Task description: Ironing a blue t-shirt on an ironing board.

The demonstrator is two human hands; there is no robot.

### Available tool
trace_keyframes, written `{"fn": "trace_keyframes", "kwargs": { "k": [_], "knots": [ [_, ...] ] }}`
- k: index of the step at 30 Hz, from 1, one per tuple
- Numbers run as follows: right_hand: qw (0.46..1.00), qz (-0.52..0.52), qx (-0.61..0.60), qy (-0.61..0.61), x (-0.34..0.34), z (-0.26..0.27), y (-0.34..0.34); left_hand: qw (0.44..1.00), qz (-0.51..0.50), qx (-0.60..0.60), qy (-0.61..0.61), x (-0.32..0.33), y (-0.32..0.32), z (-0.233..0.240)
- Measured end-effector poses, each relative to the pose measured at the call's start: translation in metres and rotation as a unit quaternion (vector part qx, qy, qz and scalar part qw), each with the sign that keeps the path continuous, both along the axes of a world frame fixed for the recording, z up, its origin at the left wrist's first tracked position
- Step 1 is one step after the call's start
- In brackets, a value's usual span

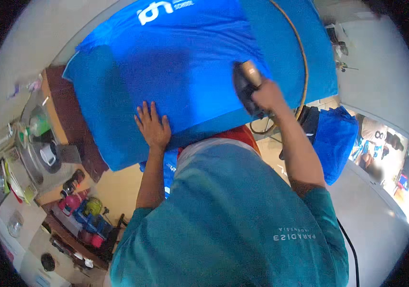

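A blue shirt (pixel 204 71) with white printing lies spread on a teal cloth (pixel 96 118) that covers a table. My left hand (pixel 154 127) rests palm down, fingers apart, at the shirt's lower left edge. On the right, my right hand (pixel 269 97) grips the handle of a clothes iron (pixel 247 86), which is slightly blurred and sits over the shirt's right edge. The iron's soleplate is hidden. A tan hose (pixel 303 57) runs down the right part of the teal cloth and loops below the table's edge.
Folded blue garments (pixel 337 140) hang or lie at the right, beside a dark one. A sink (pixel 32 158) with a white mug (pixel 48 155) stands at the left. Lower left is a shelf (pixel 78 236) with colourful items. A black cable (pixel 351 247) runs at lower right.
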State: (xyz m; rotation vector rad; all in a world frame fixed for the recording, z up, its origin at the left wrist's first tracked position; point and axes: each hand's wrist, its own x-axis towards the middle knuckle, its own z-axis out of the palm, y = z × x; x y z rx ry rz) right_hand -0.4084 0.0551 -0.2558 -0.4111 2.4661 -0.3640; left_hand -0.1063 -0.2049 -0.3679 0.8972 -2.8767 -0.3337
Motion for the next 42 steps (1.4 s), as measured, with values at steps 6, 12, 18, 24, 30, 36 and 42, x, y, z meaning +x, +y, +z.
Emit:
{"fn": "trace_keyframes", "kwargs": {
  "k": [6, 12, 18, 24, 30, 36, 42],
  "knots": [
    [0.999, -0.048, -0.005, -0.001, 0.016, -0.006, -0.002, 0.997, 0.049, -0.038, 0.045, -0.062, 0.0, 0.023],
    [0.998, -0.042, 0.05, -0.003, -0.04, -0.015, 0.071, 0.952, -0.241, 0.096, 0.165, -0.271, -0.003, 0.038],
    [0.995, -0.032, -0.09, -0.007, -0.038, -0.016, 0.123, 0.915, -0.395, -0.02, 0.079, -0.493, -0.018, 0.031],
    [0.983, -0.109, -0.127, -0.077, -0.066, -0.003, 0.082, 0.912, -0.391, -0.12, 0.037, -0.606, -0.071, 0.011],
    [0.991, -0.114, -0.038, -0.057, -0.131, -0.005, -0.016, 0.895, -0.422, -0.089, 0.113, -0.625, -0.077, 0.01],
    [0.985, -0.037, -0.121, 0.116, -0.236, -0.033, -0.116, 0.905, -0.407, 0.051, 0.116, -0.606, -0.075, 0.033],
    [0.989, -0.006, -0.103, 0.108, -0.286, -0.03, -0.152, 0.941, -0.201, 0.067, 0.265, -0.42, -0.07, 0.031]
  ]
}}
